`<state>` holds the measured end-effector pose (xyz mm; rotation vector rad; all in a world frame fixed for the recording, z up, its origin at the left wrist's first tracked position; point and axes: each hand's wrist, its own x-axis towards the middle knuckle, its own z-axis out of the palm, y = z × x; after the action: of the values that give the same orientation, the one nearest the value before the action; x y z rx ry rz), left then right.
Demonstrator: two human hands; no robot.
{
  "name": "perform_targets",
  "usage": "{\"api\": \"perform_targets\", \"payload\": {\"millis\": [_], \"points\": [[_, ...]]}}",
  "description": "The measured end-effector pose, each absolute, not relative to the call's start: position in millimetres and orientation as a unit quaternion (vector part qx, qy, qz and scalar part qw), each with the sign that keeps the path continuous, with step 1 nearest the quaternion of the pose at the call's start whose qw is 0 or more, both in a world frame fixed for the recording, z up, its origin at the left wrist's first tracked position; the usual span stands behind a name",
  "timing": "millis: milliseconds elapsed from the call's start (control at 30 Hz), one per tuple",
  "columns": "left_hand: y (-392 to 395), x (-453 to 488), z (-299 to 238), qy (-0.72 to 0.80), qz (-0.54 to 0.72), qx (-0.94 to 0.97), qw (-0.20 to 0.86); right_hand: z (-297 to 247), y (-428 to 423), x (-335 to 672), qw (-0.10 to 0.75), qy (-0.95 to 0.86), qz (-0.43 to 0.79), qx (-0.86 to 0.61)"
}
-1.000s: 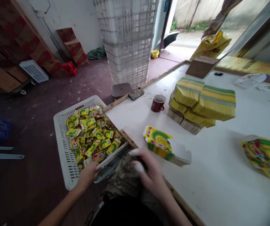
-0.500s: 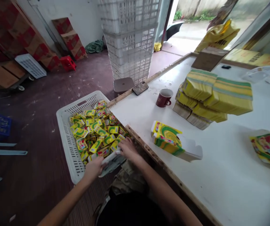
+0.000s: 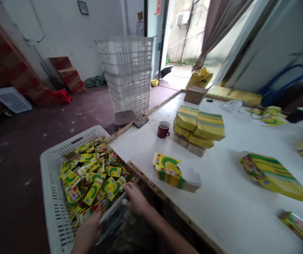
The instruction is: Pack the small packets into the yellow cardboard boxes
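A white slatted crate (image 3: 50, 183) full of small yellow-green packets (image 3: 93, 176) sits low beside the white table (image 3: 220, 197). My left hand (image 3: 88, 233) is closed on the crate's near rim at its lower corner. My right hand (image 3: 135, 201) also grips that near rim, closer to the table's wooden edge, fingers curled over it. An opened yellow-green carton (image 3: 171, 171) lies on the table just beyond my right hand.
A stack of flat yellow cartons (image 3: 199, 128), a dark red mug (image 3: 163, 129) and a phone (image 3: 140, 121) are on the table. More flat cartons (image 3: 273, 174) lie at the right. Stacked white crates (image 3: 127, 74) and a brown stool (image 3: 123, 119) stand on the floor behind.
My right hand left the table edge and took hold of the crate's near rim. The view has lifted and swung, and the crate now sits lower left in view.
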<state>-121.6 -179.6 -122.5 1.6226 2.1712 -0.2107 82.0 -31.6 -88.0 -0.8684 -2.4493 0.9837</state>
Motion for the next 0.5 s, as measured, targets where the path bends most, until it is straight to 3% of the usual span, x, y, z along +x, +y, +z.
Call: {"api": "perform_targets", "payload": {"millis": [233,367,500], "points": [[-167.7,-133.4,-135.3,0.753,-0.091,0.599,0.256,2.5,-42.6,177.5,0.274,-0.814,0.373,-0.352],[-166.5,-135.7,-137.9,0.754,-0.082,0.600,0.256,31.8,-19.0,229.7,0.351,-0.774,0.247,-0.465],[-167.5,-133.6,-137.4,0.757,-0.083,0.605,0.233,31.3,3.6,255.0,0.283,-0.748,0.158,-0.579]]}}
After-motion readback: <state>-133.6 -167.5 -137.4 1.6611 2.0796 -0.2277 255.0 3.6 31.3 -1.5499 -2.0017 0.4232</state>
